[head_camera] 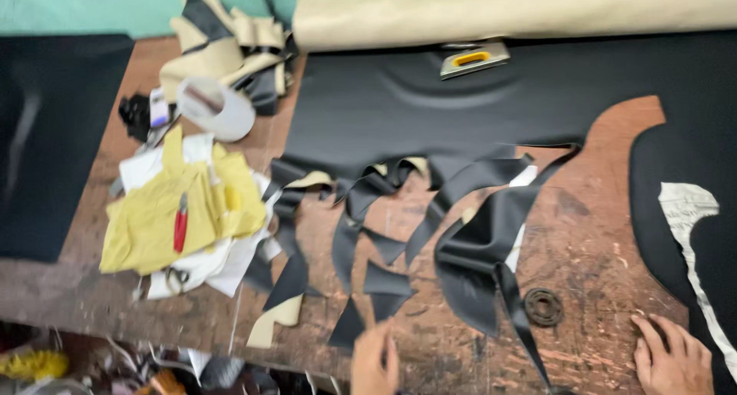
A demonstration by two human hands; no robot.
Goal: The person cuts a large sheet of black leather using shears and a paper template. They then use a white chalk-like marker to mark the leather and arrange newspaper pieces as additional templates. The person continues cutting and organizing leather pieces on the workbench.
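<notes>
My left hand (375, 360) rests at the near edge of a worn wooden table (599, 234), its fingertips touching small black leather offcuts (384, 284). My right hand (674, 356) lies flat on the wood beside a large black leather piece (675, 180), fingers spread. Neither hand holds anything. A big black leather sheet (430, 107) covers the back of the table, with curved cut strips (468, 203) trailing from it. A dark ring (543, 307) lies on the wood between my hands.
A tan roll (507, 11) lies along the back. A metal tool with a yellow handle (474, 59) sits on the sheet. At the left are yellow cloth (153, 218) with a red-handled tool (180, 222), a tape roll (216, 107), and a newspaper pattern (691, 211) at the right.
</notes>
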